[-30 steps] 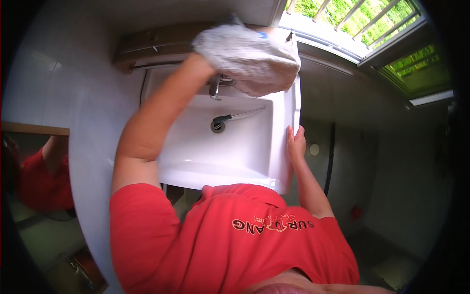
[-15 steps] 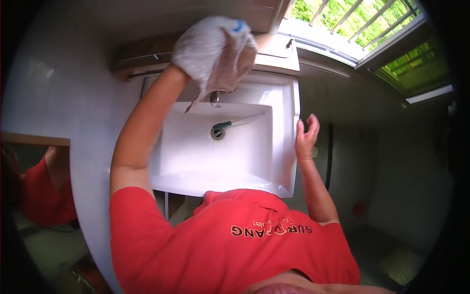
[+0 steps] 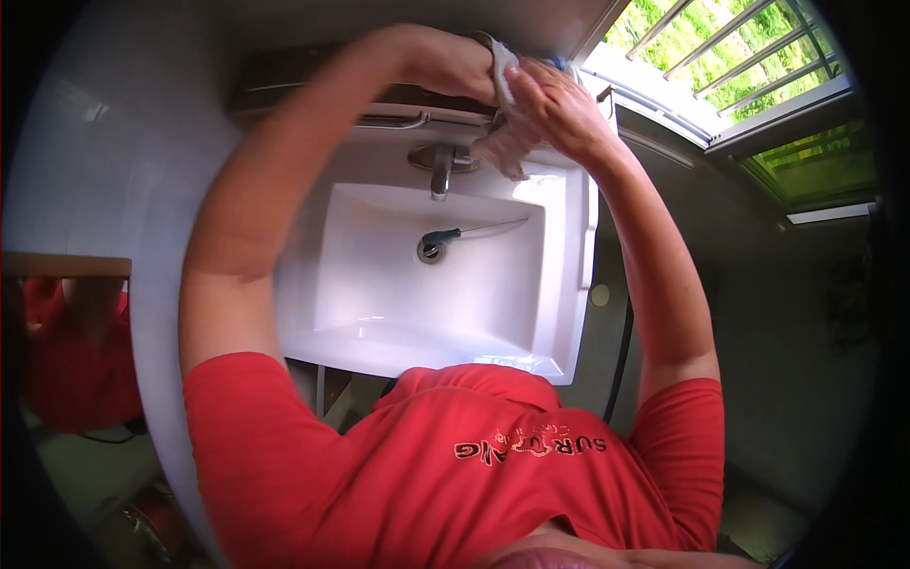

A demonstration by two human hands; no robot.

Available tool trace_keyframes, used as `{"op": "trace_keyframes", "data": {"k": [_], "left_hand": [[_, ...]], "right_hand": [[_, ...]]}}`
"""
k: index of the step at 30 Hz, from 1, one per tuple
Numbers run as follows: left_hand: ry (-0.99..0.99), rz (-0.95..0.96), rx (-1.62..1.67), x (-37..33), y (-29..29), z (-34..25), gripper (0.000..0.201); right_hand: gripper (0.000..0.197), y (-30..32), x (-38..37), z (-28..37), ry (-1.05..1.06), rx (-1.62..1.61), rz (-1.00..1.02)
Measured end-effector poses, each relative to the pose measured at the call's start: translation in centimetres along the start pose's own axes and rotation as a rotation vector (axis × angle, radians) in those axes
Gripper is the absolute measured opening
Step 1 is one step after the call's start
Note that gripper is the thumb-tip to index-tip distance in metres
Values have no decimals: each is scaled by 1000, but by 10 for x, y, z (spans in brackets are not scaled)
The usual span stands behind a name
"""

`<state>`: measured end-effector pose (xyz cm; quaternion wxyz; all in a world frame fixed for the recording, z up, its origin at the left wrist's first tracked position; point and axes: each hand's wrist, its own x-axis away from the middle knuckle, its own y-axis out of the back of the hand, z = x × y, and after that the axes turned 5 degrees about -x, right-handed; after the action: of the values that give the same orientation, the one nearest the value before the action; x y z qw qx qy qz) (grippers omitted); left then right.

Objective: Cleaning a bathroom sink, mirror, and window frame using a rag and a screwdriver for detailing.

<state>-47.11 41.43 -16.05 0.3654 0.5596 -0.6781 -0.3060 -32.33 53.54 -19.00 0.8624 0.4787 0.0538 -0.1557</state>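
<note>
Beyond the sink, a white cloth (image 3: 517, 142) is bunched between my two hands, its lower end hanging loose near the faucet. My left hand (image 3: 469, 71) goes into the cloth, which hides its fingers. From the right, my right hand (image 3: 561, 109) closes over the cloth, its fingers wrapped on it beside my left hand. Below them lies the white rectangular sink (image 3: 398, 322). A slim tool with a dark green handle (image 3: 442, 236) and a thin metal shaft or blade rests in the basin, handle over the drain.
A chrome faucet (image 3: 441, 171) stands at the basin's far edge. Behind it runs a shelf with a metal rail (image 3: 393, 121). A barred window (image 3: 730, 47) is at the far right. A wood-edged mirror (image 3: 71, 266) at the left reflects red clothing.
My left hand has moved right and my right hand has risen from beside the sink onto the cloth. The cloth has moved right, uncovering the faucet.
</note>
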Motion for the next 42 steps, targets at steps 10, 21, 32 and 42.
{"op": "trace_keyframes", "data": {"k": [10,21,32,42], "left_hand": [[344,-255,103,56,3,62,30],[530,157,9,7,17,39,35],[475,-1119,303,115,-19,115,30],[761,-665,-129,134,-7,98,39]], "right_hand": [[37,-4,-37,-39,7,321,230],[34,5,-29,-3,-169,156,225],[26,-33,-90,23,244,89,386],[26,-53,-98,33,353,-99,388]]}}
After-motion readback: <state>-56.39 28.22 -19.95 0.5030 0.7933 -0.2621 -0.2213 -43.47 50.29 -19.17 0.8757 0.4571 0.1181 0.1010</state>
